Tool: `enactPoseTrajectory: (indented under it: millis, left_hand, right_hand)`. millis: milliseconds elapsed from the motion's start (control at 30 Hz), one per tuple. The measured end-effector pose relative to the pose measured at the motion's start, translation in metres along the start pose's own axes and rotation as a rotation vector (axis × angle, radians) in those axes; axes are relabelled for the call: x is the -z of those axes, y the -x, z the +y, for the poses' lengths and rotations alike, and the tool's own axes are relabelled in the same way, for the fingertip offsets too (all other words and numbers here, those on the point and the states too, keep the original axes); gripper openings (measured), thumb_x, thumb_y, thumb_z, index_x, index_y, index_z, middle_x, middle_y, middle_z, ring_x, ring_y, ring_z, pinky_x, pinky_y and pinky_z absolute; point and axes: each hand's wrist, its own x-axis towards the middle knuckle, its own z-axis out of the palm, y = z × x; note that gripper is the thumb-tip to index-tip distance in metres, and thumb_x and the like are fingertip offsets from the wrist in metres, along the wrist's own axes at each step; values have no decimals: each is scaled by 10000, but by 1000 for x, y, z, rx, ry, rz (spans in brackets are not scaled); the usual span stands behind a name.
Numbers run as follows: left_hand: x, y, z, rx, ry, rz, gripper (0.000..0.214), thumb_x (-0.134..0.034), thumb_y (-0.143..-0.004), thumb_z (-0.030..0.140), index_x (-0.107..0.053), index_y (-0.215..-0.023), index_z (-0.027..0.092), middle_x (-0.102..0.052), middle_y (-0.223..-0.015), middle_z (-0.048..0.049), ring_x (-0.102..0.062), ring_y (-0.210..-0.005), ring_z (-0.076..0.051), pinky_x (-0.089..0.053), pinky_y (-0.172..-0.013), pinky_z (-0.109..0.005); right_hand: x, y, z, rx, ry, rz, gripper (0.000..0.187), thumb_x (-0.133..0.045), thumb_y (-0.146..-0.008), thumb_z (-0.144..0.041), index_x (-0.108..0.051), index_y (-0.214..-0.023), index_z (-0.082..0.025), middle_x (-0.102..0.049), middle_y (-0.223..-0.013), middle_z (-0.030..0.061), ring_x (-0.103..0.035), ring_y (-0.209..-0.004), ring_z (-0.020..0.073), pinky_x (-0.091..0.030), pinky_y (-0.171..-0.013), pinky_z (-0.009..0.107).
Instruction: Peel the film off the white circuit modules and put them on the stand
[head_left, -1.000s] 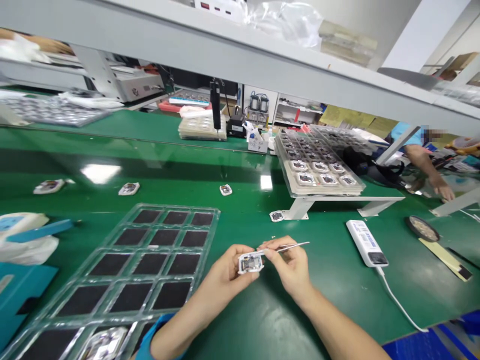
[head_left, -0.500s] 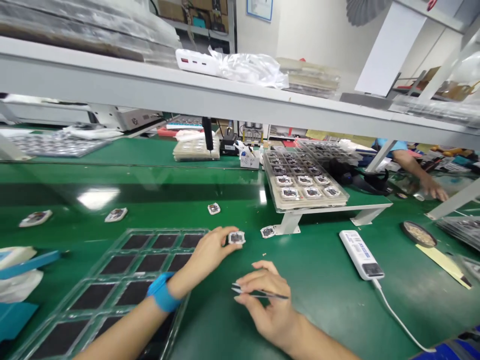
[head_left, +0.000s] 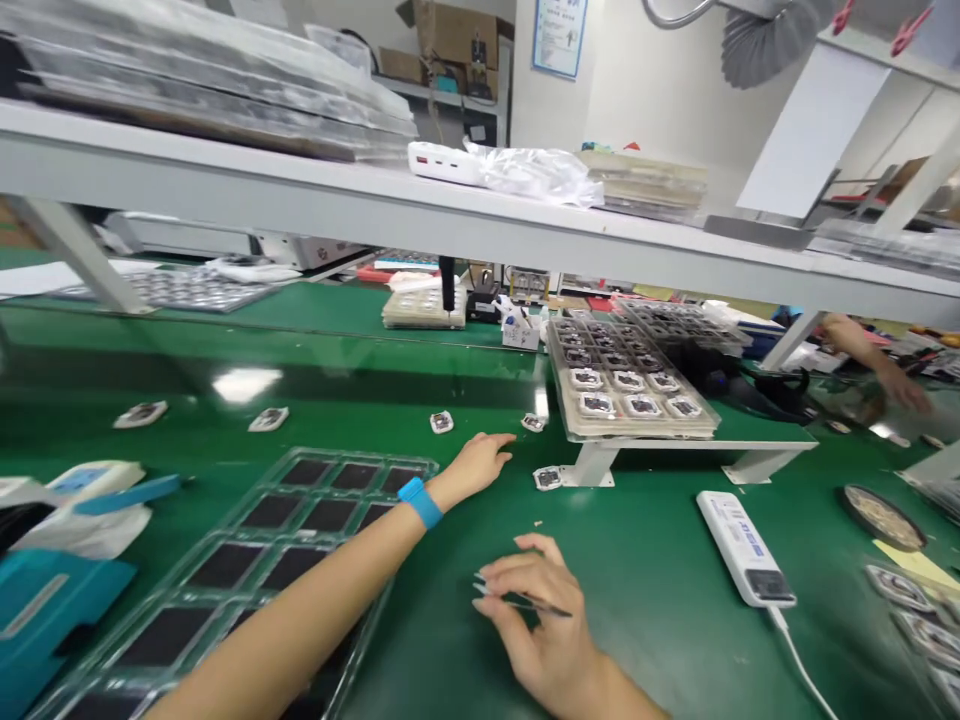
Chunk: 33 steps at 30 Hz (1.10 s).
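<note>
We're over the glossy green mat [head_left: 660, 640]: on the left, a clear ribbed plastic tray [head_left: 360, 452] with black square cells runs under the left forearm. The left hand [head_left: 476, 465] reaches out open and empty, just short of a small white module [head_left: 532, 423]. The right hand [head_left: 544, 620] curls closed on slim steel tweezers [head_left: 551, 608], partly hidden by the fingers. Further right lies a white power bank [head_left: 742, 548].

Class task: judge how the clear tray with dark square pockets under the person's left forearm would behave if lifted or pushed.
The clear tray looks thin-walled, so probably light for its size. Its ribbed grid likely adds stiffness, though it may flex. On the glossy green bench top it would probably slide easily.
</note>
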Motion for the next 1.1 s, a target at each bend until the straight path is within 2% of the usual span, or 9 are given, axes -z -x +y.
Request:
enactPoseTrajectory:
  millis: [167, 267, 367, 467, 567, 700, 833, 1000, 1100]
  left_hand:
    - [55, 78, -23, 74, -40, 3, 288, -548, -917, 210, -681, -1171, 176, -733, -1201, -85, -645, -1133, -229, -467, -1006, -342]
    - [96, 140, -44, 215, -102, 47, 324, -500, -902, 306, -690, -1140, 195, -757, -1148, -68, -685, -1032, -234, -493, -905, -307]
    - [123, 203, -62, 386, -197, 76, 263, -510, -854, 370, -713, -905, 210, -773, -859, -61, -696, -786, -256, -491, -716, -320]
    - [124, 256, -72, 533, -263, 73, 192, -605, -751, 389, -650, -666, 223, -687, -601, -43, -636, -569, -256, -431, -557, -318]
    - [106, 290, -75, 582, -248, 61, 197, -662, -689, 421, -636, -638, 232, -673, -601, -44, -640, -574, -264, -443, -550, -321]
    - [84, 308, -77, 536, -115, 162, 357, -668, -673, 588, -700, -735, 239, -697, -783, -80, -666, -778, -293, -507, -728, -351]
    - [83, 307, -79, 584, 13, 228, 467, -700, -589, 700, -695, -697, 245, -679, -739, -54, -647, -754, -288, -500, -710, -345]
    - [85, 296, -78, 645, 123, 213, 424, -704, -581, 686, -682, -623, 265, -693, -674, -15, -639, -704, -262, -487, -675, -315]
    - [79, 296, -91, 673, 162, 220, 357, -734, -551, 637, -706, -613, 287, -724, -676, -15, -660, -717, -275, -498, -682, -325]
  right_hand:
    - [5, 2, -2, 17, -10, -78, 157, -646, -870, -79, -614, -931, -219, -778, -829, 14, -760, -776, 172, -477, -944, 410]
    - [5, 6, -2, 47, -23, -115, 204, -658, -853, -46, -622, -963, -214, -778, -856, 24, -760, -790, 182, -482, -956, 428]
    - [4, 12, -3, 52, -39, -144, 230, -664, -844, -37, -630, -984, -217, -778, -877, 34, -761, -799, 201, -489, -956, 455]
    - [2, 17, -3, 34, -31, -169, 228, -669, -846, -58, -632, -983, -236, -780, -872, 36, -762, -785, 219, -497, -944, 486]
    - [-1, 19, -2, 15, -19, -173, 214, -672, -847, -76, -632, -969, -248, -782, -858, 38, -761, -768, 229, -507, -924, 507]
    - [-4, 19, 1, -4, 2, -161, 194, -680, -843, -89, -639, -951, -244, -783, -843, 39, -762, -759, 232, -520, -905, 508]
    - [-6, 18, 2, -12, 2, -143, 186, -683, -842, -95, -637, -946, -241, -782, -835, 38, -759, -741, 220, -538, -886, 493]
    - [-7, 13, 2, -18, 18, -125, 140, -678, -859, -128, -636, -924, -244, -780, -798, 24, -756, -717, 206, -546, -860, 465]
    - [-7, 10, 2, -42, 19, -98, 92, -668, -876, -161, -633, -908, -240, -781, -788, 25, -757, -716, 200, -541, -862, 453]
